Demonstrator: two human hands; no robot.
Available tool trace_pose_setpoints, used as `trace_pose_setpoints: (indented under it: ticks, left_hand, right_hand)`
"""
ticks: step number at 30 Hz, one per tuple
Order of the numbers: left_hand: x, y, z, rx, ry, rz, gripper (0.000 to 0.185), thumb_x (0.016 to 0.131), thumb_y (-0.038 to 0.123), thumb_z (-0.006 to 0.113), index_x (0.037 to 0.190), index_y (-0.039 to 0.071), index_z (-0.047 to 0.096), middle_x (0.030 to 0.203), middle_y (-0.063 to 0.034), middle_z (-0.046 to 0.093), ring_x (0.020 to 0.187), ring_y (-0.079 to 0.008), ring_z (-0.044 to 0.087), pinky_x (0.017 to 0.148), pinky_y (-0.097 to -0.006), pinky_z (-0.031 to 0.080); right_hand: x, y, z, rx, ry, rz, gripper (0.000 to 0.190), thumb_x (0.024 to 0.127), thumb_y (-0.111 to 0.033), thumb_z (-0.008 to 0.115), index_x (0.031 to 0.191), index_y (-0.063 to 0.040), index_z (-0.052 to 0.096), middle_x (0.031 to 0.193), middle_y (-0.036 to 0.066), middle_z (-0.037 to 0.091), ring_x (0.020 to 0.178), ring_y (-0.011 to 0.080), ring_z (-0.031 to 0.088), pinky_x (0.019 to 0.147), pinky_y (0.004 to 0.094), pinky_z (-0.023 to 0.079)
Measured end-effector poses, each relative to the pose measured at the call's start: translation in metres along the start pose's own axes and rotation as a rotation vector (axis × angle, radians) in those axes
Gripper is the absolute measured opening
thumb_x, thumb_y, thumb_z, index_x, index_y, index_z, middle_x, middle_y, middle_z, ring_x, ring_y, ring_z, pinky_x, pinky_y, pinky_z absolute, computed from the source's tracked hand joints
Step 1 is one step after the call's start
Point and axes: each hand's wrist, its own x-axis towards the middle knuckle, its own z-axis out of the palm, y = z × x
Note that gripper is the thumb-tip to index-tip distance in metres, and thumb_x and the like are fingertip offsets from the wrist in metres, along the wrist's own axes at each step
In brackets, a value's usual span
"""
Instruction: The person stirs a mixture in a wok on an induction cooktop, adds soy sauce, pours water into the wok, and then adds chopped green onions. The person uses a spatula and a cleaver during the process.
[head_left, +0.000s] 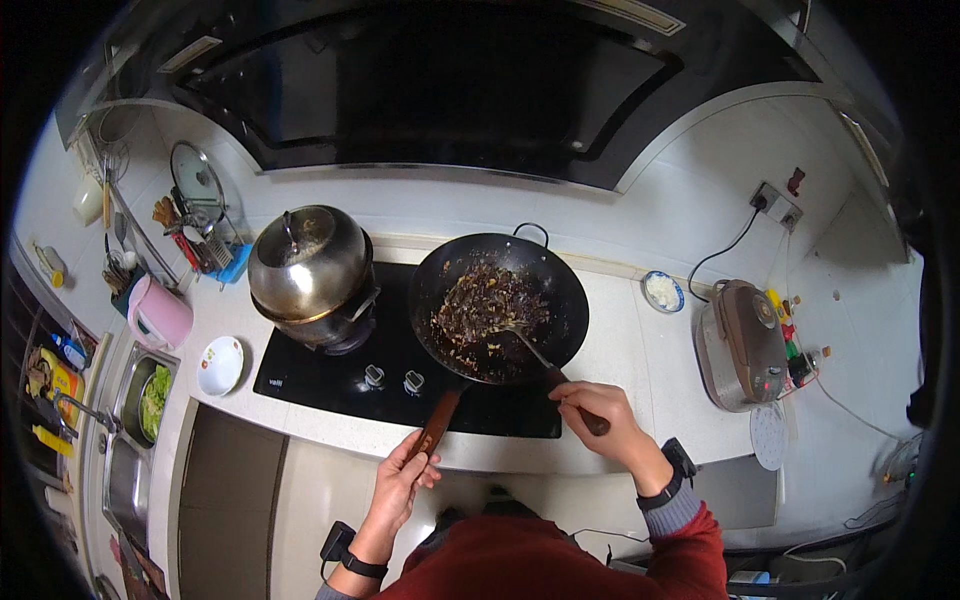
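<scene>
A black wok (566, 300) sits over the right side of the black glass gas hob (307, 379). Its brown wooden handle (442, 416) points toward me, and my left hand (397, 472) grips the end of it. A dark, finely chopped food mixture (491, 300) with yellow bits lies in the wok. My right hand (604, 420) holds a spatula (532, 349) by its brown handle. The metal end of the spatula reaches into the mixture, which partly hides it.
A lidded steel pot (307, 270) stands on the left burner. On the counter are a patterned white bowl (220, 366), a pink kettle (161, 311), a small dish of white food (663, 291) and a rice cooker (742, 345). Leafy greens (156, 401) lie in the sink at left.
</scene>
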Motion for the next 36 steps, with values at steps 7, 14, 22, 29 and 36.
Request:
trace_pose_setpoints:
  ticks: [7,14,22,29,36]
  left_hand:
    - [0.001,0.001,-0.001,0.001,-0.018,-0.005,0.045,0.1,0.005,0.049,0.143,-0.001,0.04,0.101,-0.0112,0.064,0.074,-0.0123,0.062,0.063,-0.0213,0.049]
    - [0.001,0.001,0.002,-0.009,0.014,0.017,0.047,0.099,0.008,0.05,0.143,-0.003,0.038,0.097,-0.0147,0.066,0.072,-0.0137,0.061,0.064,-0.0235,0.051]
    - [0.002,-0.002,0.007,0.062,0.196,0.058,0.044,0.099,0.01,0.052,0.14,-0.003,0.043,0.1,-0.0175,0.066,0.069,-0.0144,0.063,0.063,-0.0216,0.054]
    - [-0.023,0.006,0.022,0.609,0.547,0.407,0.05,0.097,0.031,0.06,0.137,0.002,0.052,0.118,-0.0121,0.058,0.098,-0.0194,0.056,0.083,-0.0315,0.048]
    - [-0.023,-0.031,0.115,0.827,0.782,0.935,0.038,0.098,0.019,0.058,0.128,-0.005,0.056,0.121,-0.0188,0.063,0.102,-0.026,0.061,0.087,-0.0361,0.049]
  right_hand:
    - [-0.002,0.026,0.031,0.094,0.257,0.066,0.004,0.083,0.005,0.065,0.083,0.003,0.062,0.099,0.013,0.07,0.072,0.0205,0.066,0.063,0.0275,0.051]
    - [-0.03,0.048,0.043,0.236,0.154,0.195,0.003,0.087,0.003,0.063,0.084,0.003,0.064,0.097,0.01,0.07,0.066,0.0134,0.059,0.059,0.0257,0.047]
    - [-0.055,0.06,0.053,0.292,0.068,0.044,0.003,0.089,-0.002,0.062,0.088,0.0,0.062,0.108,0.012,0.066,0.069,0.0123,0.055,0.062,0.028,0.047]
    - [-0.105,0.062,0.025,0.122,-0.113,0.191,0.079,0.079,0.006,0.059,0.15,-0.013,0.029,0.159,0.015,0.019,0.102,0.0339,0.062,0.083,0.0418,0.052]
    - [-0.223,0.126,-0.091,0.308,0.267,0.301,0.021,0.093,-0.011,0.06,0.111,-0.003,0.067,0.094,0.016,0.071,0.077,0.0267,0.069,0.069,0.0359,0.055]
